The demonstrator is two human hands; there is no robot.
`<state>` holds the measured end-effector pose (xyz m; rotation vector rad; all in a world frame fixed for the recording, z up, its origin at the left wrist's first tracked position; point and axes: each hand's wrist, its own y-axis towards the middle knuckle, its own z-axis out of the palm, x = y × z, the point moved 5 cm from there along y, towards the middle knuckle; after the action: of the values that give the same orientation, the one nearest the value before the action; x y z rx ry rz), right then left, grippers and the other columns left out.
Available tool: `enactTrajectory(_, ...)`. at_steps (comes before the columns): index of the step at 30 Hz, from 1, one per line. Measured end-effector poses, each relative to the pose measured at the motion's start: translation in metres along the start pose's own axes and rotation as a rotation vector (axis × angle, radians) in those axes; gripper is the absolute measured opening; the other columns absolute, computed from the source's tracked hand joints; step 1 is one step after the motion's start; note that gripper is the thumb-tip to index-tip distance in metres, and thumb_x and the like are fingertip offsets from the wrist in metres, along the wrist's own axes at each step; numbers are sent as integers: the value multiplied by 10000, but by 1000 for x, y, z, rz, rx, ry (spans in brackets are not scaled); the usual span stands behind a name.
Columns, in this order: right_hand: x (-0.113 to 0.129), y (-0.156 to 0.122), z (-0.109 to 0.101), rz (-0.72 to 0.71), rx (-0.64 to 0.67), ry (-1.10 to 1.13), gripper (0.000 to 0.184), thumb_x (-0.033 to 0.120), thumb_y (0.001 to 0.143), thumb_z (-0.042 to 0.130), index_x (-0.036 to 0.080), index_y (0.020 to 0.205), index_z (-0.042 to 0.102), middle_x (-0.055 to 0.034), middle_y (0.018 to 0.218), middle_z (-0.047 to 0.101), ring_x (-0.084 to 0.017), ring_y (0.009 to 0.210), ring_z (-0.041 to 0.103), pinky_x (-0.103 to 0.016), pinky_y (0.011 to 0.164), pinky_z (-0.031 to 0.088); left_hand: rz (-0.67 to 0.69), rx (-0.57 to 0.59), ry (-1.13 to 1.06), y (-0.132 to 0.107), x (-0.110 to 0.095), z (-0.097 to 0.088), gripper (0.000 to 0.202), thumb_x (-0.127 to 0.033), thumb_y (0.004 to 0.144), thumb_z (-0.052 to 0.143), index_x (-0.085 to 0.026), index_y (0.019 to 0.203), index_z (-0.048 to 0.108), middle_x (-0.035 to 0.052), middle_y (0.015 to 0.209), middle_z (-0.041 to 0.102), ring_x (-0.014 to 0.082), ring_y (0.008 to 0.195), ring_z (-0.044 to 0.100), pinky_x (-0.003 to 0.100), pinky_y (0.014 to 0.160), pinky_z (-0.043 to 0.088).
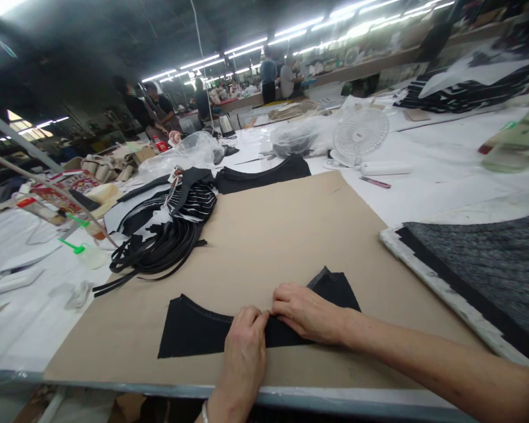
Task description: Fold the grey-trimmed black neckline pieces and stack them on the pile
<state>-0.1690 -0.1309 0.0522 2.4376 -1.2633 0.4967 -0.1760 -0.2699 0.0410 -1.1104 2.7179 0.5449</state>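
Note:
A black fabric piece (194, 329) with a curved upper edge lies flat on a brown cardboard sheet (286, 235) in front of me. At the middle of that curve, my left hand (247, 338) pinches the edge between thumb and fingers. Close beside it, my right hand (306, 311) comes in from the right, its fingers bent and pressed onto the same edge. The fingertips of both hands almost meet. A narrow folded strip shows along the curve left of my hands, and its right end stands up a little. My right hand covers part of the cloth.
Black straps and striped pieces (163, 241) are heaped at the left. Another black curved piece (264, 175) lies at the far cardboard edge. A grey fabric stack (480, 258) sits right. Beyond are a white fan (360, 134), a pen-like tool (375, 182) and a green-tipped bottle (88, 255).

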Motion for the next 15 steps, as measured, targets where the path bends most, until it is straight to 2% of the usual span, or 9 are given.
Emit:
enactTrajectory(2, 1, -5, 3, -56, -24, -75, 194, 135, 952, 429, 162, 922, 619, -66, 904, 589, -191, 874, 516, -316, 802, 401, 106, -104, 143, -16, -7, 3, 386, -28, 877, 386, -132, 1173, 612, 92, 1035, 671, 210, 957, 620, 348, 836, 530)
enactTrajectory(4, 0, -10, 5, -88, -31, -133, 213, 151, 969, 404, 160, 925, 612, -70, 902, 584, -193, 867, 508, -320, 784, 391, 198, -160, 246, -30, -10, 5, 426, -59, 890, 403, -92, 1296, 526, 122, 1234, 625, 229, 1144, 568, 367, 942, 489)
enactTrajectory(7, -4, -13, 1, -77, -16, -171, 174, 168, 961, 428, 163, 916, 596, -65, 917, 583, -195, 872, 502, -325, 776, 378, 279, -107, 290, -41, -5, 4, 455, -142, 918, 446, -106, 1371, 450, 93, 1371, 551, 209, 1282, 481, 369, 1046, 406)
enactTrajectory(10, -7, -13, -10, -27, -7, -160, 82, 243, 910, 558, 174, 945, 583, -55, 957, 588, -207, 910, 502, -345, 810, 367, 302, -53, 221, -41, 10, -7, 474, -150, 937, 446, -156, 1409, 392, 47, 1346, 582, 147, 1249, 517, 369, 1141, 277)
enactTrajectory(12, -7, -11, -17, 8, -1, -122, 192, 300, 860, 640, 178, 994, 578, -56, 976, 596, -219, 932, 508, -355, 828, 361, 240, -35, 138, -36, 23, -14, 472, -161, 946, 459, -179, 1410, 374, 37, 1277, 631, 127, 1174, 572, 385, 1160, 233)
enactTrajectory(15, -4, -8, -21, 42, 29, -54, 300, 364, 816, 696, 182, 1023, 579, -57, 974, 618, -226, 930, 530, -363, 838, 359, 98, -40, 22, -27, 36, -18, 341, -211, 936, 508, -237, 1276, 514, 19, 1116, 694, 156, 1035, 635, 442, 1095, 322)
